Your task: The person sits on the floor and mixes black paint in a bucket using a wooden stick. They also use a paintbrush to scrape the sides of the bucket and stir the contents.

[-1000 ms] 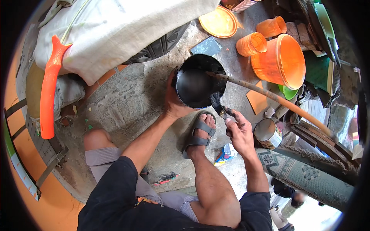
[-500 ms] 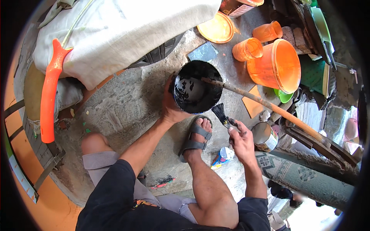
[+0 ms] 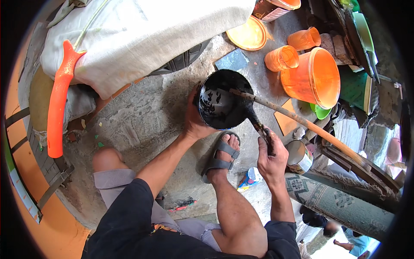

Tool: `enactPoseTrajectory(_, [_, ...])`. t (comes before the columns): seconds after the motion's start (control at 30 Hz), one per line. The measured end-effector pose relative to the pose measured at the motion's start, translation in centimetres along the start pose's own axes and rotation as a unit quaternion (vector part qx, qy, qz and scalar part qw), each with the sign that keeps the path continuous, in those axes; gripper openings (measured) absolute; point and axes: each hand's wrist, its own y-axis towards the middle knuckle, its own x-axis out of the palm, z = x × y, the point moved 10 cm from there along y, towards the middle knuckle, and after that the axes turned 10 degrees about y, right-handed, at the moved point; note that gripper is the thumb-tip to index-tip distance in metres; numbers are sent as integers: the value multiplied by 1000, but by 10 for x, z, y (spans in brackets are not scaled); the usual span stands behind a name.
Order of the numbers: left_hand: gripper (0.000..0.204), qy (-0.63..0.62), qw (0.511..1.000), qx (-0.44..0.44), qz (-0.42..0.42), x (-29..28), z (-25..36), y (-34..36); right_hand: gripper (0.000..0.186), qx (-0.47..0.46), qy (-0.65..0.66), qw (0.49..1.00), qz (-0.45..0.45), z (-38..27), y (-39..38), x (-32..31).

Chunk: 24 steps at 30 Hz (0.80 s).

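My left hand (image 3: 194,123) grips a round container (image 3: 220,103) coated inside with glossy dark paint, with lighter patches on its bottom. My right hand (image 3: 271,153) is closed on a paintbrush (image 3: 257,124), whose black bristles reach over the container's right rim. A long wooden stick (image 3: 308,125) lies across the container's right side, one end inside it and the other off to the right. My sandalled foot (image 3: 224,155) is just below the container. Dark smears mark my right fingers.
Orange-stained buckets (image 3: 310,77), cups (image 3: 280,58) and a lid (image 3: 246,32) sit upper right. A cloth-covered form (image 3: 142,39) and an orange curved object (image 3: 60,108) are upper left. A can (image 3: 299,157) and rolled rug (image 3: 336,200) lie right. People (image 3: 353,241) are partly visible lower right.
The brush, seen just off the container half a second ago, has moved up onto its right rim with my right hand. More lighter patches show inside the container than a second ago.
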Motion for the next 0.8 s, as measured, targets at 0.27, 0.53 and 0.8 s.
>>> enactPoseTrajectory(0.27, [102,208,972,83,-74,4,19,8,52,-114,-103,986,-71,-13,-12,2])
enactPoseTrajectory(0.53, [119,111,992,5,-53,12,-10,-5,51,-140,-185,967,-106,-18,-16,16])
enactPoseTrajectory(0.8, [128,154,984,71,-47,6,8,0,51,-161,-127,977,-53,-37,-4,8])
